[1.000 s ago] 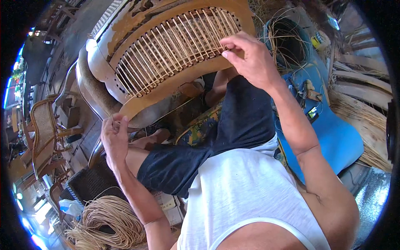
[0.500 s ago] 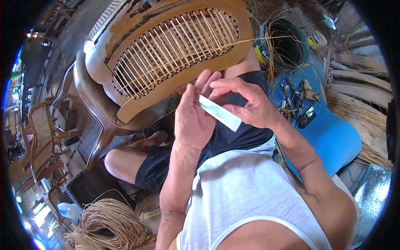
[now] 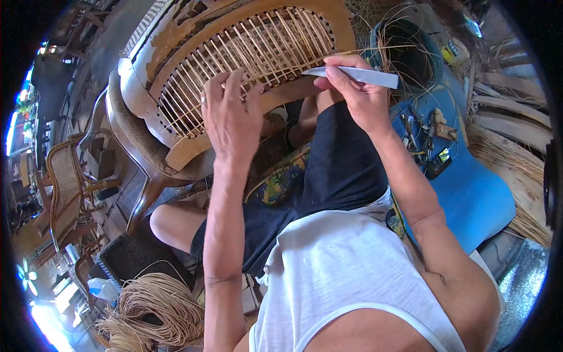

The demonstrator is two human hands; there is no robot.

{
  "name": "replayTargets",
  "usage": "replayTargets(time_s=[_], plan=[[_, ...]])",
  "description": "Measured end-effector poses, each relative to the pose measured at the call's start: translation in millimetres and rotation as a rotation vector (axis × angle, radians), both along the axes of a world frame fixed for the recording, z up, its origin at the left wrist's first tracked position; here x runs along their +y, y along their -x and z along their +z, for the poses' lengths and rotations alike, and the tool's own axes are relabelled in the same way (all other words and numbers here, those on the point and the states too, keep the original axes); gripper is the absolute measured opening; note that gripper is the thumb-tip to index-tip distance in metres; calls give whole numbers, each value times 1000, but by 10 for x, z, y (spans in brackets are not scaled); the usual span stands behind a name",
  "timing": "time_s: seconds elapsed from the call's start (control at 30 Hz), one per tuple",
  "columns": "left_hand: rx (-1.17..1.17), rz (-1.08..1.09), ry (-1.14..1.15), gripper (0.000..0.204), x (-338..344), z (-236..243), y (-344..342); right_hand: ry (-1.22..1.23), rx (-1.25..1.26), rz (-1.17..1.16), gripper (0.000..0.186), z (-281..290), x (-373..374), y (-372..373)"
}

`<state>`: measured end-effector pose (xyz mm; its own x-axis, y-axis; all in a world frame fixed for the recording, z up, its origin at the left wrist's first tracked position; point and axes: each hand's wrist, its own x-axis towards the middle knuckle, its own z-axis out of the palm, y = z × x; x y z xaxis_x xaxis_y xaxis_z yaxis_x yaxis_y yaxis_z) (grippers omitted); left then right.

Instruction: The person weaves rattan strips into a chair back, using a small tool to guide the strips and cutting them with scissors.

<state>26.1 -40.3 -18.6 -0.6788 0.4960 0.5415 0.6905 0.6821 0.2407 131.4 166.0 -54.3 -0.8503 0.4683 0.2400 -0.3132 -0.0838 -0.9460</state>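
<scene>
Head view: a flat grey tool (image 3: 356, 75) is pinched between thumb and fingers of the right hand (image 3: 358, 97), just above the lower rim of the cane chair panel (image 3: 246, 64); the left hand (image 3: 231, 114) is spread open, fingers resting on the woven strands. Strands could probably be snapped or pushed out of line if the tool were driven in too hard; the left fingers, being close by, could be nicked. The tool's long axis is laid roughly level across the picture; its narrower tip is pointed left toward the weave.
</scene>
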Motion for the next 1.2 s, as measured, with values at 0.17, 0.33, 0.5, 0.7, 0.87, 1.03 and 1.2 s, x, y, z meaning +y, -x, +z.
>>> replayTargets(time_s=[0.17,0.33,0.5,0.7,0.87,1.03,1.2], plan=[[-175,-59,-37,19,-108,-111,171,-241,-18,-35,20,-173,-9,115],[-254,-2,-89,18,-114,-94,89,-453,-94,-55,23,-142,22,104],[-338,56,-116,23,-250,-126,69,-366,-85,-20,21,-142,33,109],[-482,-33,-242,21,-352,-157,97,-346,-71,-10,18,-127,52,141],[-527,-84,-342,20,-395,-203,119,-349,-95,26,17,-65,99,151],[-542,-82,-339,20,-417,-207,122,-467,-187,144,18,10,171,161],[-565,-89,-294,18,-408,-172,124,-948,44,-130,13,-104,-117,92]])
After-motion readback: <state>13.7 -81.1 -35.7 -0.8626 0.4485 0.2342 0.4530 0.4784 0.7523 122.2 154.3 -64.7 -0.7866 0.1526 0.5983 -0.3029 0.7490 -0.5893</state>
